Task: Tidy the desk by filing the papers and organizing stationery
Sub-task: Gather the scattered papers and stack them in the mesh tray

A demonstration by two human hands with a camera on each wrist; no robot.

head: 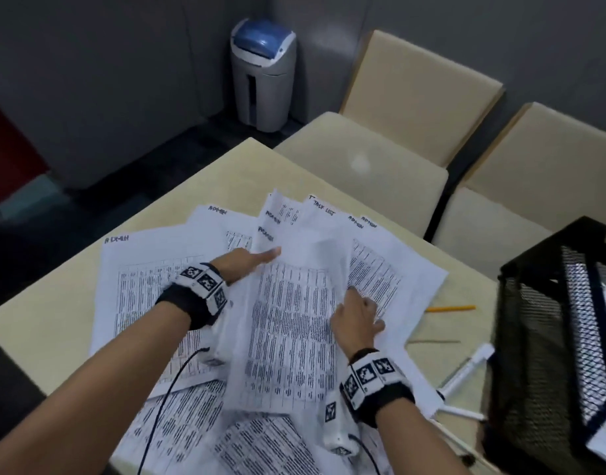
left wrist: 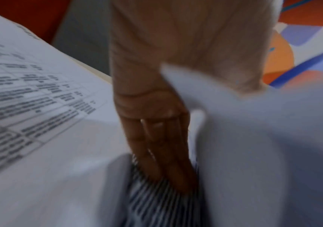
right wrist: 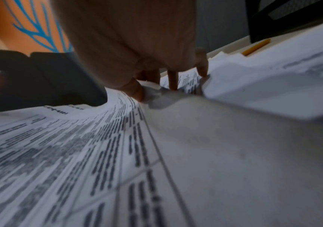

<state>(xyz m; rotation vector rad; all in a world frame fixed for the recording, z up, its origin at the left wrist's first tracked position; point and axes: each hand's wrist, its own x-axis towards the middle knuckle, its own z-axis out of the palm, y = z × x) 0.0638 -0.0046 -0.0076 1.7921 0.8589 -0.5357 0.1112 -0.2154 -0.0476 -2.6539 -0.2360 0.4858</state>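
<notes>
Several printed sheets lie scattered and overlapping across the beige desk. One sheet of dense table text is lifted in the middle of the pile. My left hand reaches under its left edge; in the left wrist view its fingers lie straight between sheets. My right hand is at the sheet's right edge. In the right wrist view, its thumb and fingertips pinch a crumpled paper edge. A yellow pencil and a white pen lie to the right of the papers.
A black mesh desk organizer stands at the right edge, holding some paper. Beige chairs stand behind the desk, and a grey bin with a blue lid sits in the corner. Cables trail from both wrists over the near papers.
</notes>
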